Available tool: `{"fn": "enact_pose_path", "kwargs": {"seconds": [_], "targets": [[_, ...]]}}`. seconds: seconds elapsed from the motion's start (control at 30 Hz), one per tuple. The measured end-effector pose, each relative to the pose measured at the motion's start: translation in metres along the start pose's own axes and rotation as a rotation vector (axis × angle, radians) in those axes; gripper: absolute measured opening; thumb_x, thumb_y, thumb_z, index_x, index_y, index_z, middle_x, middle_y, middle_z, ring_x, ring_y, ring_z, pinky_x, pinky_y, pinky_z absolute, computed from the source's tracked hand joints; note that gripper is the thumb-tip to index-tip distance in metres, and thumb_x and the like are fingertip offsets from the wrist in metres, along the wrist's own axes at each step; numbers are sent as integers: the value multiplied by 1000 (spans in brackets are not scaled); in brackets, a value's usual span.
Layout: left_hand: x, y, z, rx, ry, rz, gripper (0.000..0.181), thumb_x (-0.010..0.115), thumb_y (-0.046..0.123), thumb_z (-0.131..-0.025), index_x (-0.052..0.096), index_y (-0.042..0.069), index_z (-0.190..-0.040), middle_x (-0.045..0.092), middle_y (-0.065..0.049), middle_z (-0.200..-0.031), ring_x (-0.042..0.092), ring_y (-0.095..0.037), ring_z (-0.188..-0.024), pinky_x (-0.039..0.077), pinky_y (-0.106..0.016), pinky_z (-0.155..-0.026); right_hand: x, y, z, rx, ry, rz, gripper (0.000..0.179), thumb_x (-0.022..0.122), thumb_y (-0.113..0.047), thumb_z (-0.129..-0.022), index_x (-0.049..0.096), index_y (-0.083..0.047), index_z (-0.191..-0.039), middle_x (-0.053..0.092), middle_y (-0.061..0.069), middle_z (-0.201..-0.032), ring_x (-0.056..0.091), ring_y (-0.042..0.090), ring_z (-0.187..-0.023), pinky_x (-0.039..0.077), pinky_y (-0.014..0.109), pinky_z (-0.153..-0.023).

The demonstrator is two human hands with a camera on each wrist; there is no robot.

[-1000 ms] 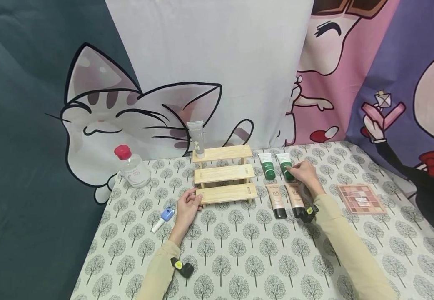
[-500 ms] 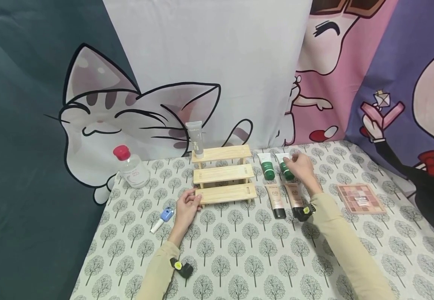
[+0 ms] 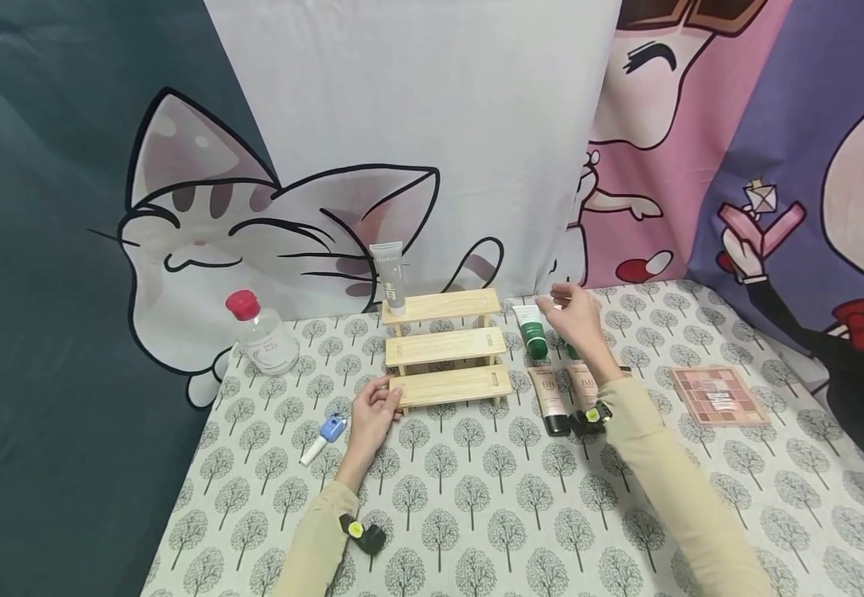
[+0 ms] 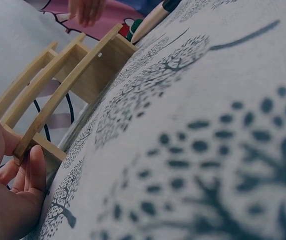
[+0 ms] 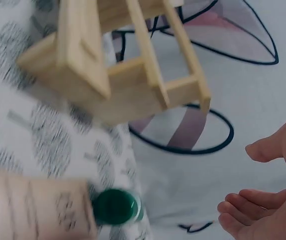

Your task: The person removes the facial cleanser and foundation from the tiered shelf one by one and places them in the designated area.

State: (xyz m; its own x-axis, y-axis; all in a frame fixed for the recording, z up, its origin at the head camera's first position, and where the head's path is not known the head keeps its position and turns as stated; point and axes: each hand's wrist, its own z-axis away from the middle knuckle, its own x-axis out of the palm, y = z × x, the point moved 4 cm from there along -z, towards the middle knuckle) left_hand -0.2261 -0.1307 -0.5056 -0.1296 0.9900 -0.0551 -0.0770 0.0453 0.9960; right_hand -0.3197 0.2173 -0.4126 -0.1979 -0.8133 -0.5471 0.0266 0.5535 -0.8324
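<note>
My left hand (image 3: 372, 412) pinches the left end of the lowest step of a three-tier wooden display stand (image 3: 449, 385), thumb above and fingers below in the left wrist view. A grey squeeze tube (image 3: 390, 280) stands upright on the top step, at its left end. My right hand (image 3: 577, 319) is raised over the back right of the table, thumb and fingers apart and nothing between them in the right wrist view. It covers most of one green-and-white tube (image 3: 570, 351); a matching green-and-white tube (image 3: 531, 330) lies just left of it.
Two beige BB cream tubes with black caps, a left one (image 3: 549, 398) and a right one (image 3: 584, 383), lie below the right forearm. An eyeshadow palette (image 3: 720, 396) lies farther right. Left are a clear red-capped bottle (image 3: 271, 342) and a small blue-and-white item (image 3: 325, 437).
My right hand has lifted off the right green-and-white tube and moved up and left, fingers spreading. My left hand and the stand have stayed put.
</note>
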Motion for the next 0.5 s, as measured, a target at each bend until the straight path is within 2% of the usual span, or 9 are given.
{"fn": "enact_pose_path", "kwargs": {"seconds": [0.17,0.5], "targets": [[0,-20,-11,-2,8,17,43,66,4,-97,54,-6,-137,65,-7,-93,61,-8,-65,63,-21,-59,10,-18,0,-28,-2,-105,55,67,-23,-96,52,4,-141,58,26,-139,56,40,-130,49,48,-115],[1,-23,-9,39,61,-3,38,67,3,-95,58,-6,-131,67,-14,-95,61,-7,-64,61,-17,-57,48,-52,2,-39,-40,-258,53,70,-21,-95,54,4,-138,60,23,-136,59,36,-127,51,43,-113]]}}
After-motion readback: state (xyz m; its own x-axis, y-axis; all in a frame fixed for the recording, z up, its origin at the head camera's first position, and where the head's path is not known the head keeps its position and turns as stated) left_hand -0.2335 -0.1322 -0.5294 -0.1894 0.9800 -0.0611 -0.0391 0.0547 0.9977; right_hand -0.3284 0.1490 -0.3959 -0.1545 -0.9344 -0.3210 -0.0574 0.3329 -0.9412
